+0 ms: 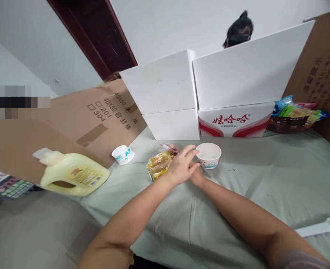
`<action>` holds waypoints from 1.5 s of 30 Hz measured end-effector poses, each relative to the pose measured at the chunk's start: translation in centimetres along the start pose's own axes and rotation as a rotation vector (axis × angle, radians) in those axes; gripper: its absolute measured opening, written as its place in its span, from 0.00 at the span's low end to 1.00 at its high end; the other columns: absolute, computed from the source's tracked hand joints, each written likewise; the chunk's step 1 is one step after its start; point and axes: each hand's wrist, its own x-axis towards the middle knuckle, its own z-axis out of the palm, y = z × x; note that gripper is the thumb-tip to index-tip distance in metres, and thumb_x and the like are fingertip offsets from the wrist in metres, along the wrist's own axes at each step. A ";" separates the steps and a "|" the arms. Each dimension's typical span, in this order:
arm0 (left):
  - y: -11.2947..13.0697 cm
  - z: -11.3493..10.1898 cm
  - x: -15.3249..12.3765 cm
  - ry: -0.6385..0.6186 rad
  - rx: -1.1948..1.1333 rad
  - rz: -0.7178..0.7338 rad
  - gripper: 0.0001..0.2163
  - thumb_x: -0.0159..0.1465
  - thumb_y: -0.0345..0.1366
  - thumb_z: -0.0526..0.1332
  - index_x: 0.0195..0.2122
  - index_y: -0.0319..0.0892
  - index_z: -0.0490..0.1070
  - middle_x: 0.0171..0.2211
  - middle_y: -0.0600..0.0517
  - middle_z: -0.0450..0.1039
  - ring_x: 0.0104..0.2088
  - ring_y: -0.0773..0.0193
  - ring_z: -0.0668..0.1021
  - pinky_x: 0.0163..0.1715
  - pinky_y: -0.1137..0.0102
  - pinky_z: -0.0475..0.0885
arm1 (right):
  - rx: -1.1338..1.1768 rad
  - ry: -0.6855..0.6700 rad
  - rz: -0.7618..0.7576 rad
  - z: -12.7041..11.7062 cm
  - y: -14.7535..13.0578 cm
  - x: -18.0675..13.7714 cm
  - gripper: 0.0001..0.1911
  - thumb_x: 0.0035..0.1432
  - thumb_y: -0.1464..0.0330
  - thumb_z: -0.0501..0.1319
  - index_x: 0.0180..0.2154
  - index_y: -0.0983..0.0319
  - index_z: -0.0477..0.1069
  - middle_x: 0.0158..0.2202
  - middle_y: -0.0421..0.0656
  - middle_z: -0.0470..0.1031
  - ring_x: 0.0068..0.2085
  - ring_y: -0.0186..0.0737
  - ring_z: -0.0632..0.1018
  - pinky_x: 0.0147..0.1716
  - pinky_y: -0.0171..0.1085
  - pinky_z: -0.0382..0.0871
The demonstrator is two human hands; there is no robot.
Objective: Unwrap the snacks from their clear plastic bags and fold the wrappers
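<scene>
My left hand [182, 164] reaches over the grey-green cloth with its fingers stretched towards a white paper cup [209, 155] that stands upright; the fingertips are at the cup's rim. My right hand [197, 178] lies under the left one and is mostly hidden, so its fingers do not show. A clear packet of yellow snacks [159, 163] lies just left of my left hand. A second paper cup [123, 154] lies tipped on its side further left.
A yellow detergent jug [72, 175] lies at the left. White boxes [165, 95] and a red-and-white carton [234, 121] stand behind, with brown cardboard [97, 116] leaning left. A basket of snacks [290, 116] sits back right. Another person's head [238, 30] shows behind the boxes.
</scene>
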 end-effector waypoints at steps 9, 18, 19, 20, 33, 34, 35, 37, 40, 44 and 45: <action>-12.4 -5.3 -8.7 0.038 -0.128 -0.379 0.50 0.53 0.53 0.68 0.70 0.45 0.40 0.71 0.38 0.32 0.70 0.40 0.40 0.65 0.44 0.46 | -0.008 -0.069 0.135 -0.7 0.8 0.9 0.17 0.64 0.55 0.52 0.36 0.61 0.69 0.33 0.42 0.75 0.35 0.39 0.76 0.34 0.37 0.69; -12.5 -6.6 -0.3 -0.587 -0.033 -0.280 0.59 0.35 0.47 0.77 0.68 0.53 0.48 0.71 0.40 0.30 0.68 0.29 0.46 0.60 0.41 0.54 | 0.024 -0.121 0.281 -0.6 0.2 2.3 0.13 0.59 0.58 0.57 0.28 0.60 0.66 0.25 0.39 0.73 0.26 0.34 0.73 0.27 0.32 0.67; -12.5 -6.2 -0.1 -0.608 -0.055 -0.265 0.58 0.35 0.47 0.76 0.68 0.51 0.50 0.71 0.40 0.33 0.67 0.32 0.50 0.60 0.44 0.58 | 0.034 -0.134 0.305 -0.7 -0.1 2.5 0.12 0.58 0.60 0.57 0.27 0.60 0.65 0.24 0.39 0.72 0.26 0.34 0.73 0.27 0.32 0.67; -12.6 -5.7 -0.2 -0.595 -0.079 -0.245 0.56 0.36 0.46 0.76 0.67 0.50 0.51 0.71 0.39 0.36 0.67 0.35 0.53 0.60 0.48 0.60 | 0.048 -0.149 0.327 -0.8 -0.4 2.7 0.12 0.57 0.61 0.58 0.26 0.60 0.65 0.24 0.39 0.73 0.26 0.34 0.73 0.27 0.32 0.68; -10.7 -8.0 -9.8 -0.078 -0.254 -0.287 0.44 0.44 0.41 0.75 0.63 0.48 0.61 0.68 0.44 0.50 0.67 0.45 0.58 0.63 0.55 0.60 | 0.120 -0.317 0.246 -0.9 -8.8 1.1 0.08 0.49 0.64 0.59 0.25 0.59 0.62 0.23 0.38 0.70 0.26 0.36 0.73 0.28 0.36 0.69; -10.6 -8.2 -10.7 -0.026 -0.258 -0.299 0.43 0.44 0.41 0.75 0.63 0.48 0.62 0.68 0.44 0.50 0.67 0.45 0.58 0.64 0.55 0.59 | 0.087 -0.301 0.205 -0.6 -9.5 1.0 0.09 0.49 0.63 0.60 0.25 0.59 0.61 0.22 0.37 0.69 0.25 0.35 0.72 0.28 0.35 0.67; -10.5 -8.4 -11.5 0.030 -0.257 -0.307 0.43 0.44 0.41 0.75 0.62 0.48 0.62 0.68 0.45 0.50 0.67 0.45 0.58 0.64 0.54 0.59 | 0.047 -0.286 0.160 -0.4 -10.3 1.0 0.10 0.48 0.63 0.61 0.24 0.59 0.62 0.21 0.36 0.67 0.25 0.34 0.70 0.28 0.34 0.66; -10.4 -8.4 -13.2 0.142 -0.242 -0.322 0.43 0.44 0.41 0.75 0.62 0.48 0.62 0.68 0.45 0.51 0.67 0.45 0.58 0.64 0.54 0.58 | -0.042 -0.269 0.070 0.1 -11.8 0.9 0.09 0.47 0.63 0.63 0.24 0.59 0.64 0.22 0.35 0.67 0.26 0.34 0.69 0.29 0.34 0.64; -10.4 -7.9 -15.2 0.273 -0.212 -0.351 0.43 0.44 0.41 0.75 0.61 0.49 0.61 0.67 0.45 0.52 0.66 0.44 0.59 0.64 0.52 0.59 | -0.183 -0.260 -0.043 0.7 -14.0 0.9 0.07 0.44 0.67 0.64 0.26 0.59 0.67 0.26 0.36 0.69 0.31 0.36 0.70 0.33 0.34 0.63; -10.5 -6.6 -16.1 0.354 -0.231 -0.418 0.42 0.45 0.39 0.75 0.61 0.48 0.60 0.65 0.43 0.54 0.65 0.44 0.61 0.63 0.52 0.59 | -0.366 -0.219 -0.117 1.4 -15.7 0.9 0.07 0.43 0.71 0.64 0.29 0.58 0.69 0.33 0.39 0.70 0.35 0.39 0.70 0.37 0.36 0.62; -10.6 -6.4 -16.1 0.363 -0.241 -0.431 0.42 0.45 0.38 0.75 0.61 0.48 0.60 0.65 0.43 0.55 0.65 0.45 0.61 0.64 0.53 0.59 | -0.405 -0.208 -0.125 1.6 -15.8 1.0 0.07 0.44 0.71 0.63 0.29 0.58 0.69 0.33 0.41 0.70 0.35 0.40 0.71 0.37 0.36 0.63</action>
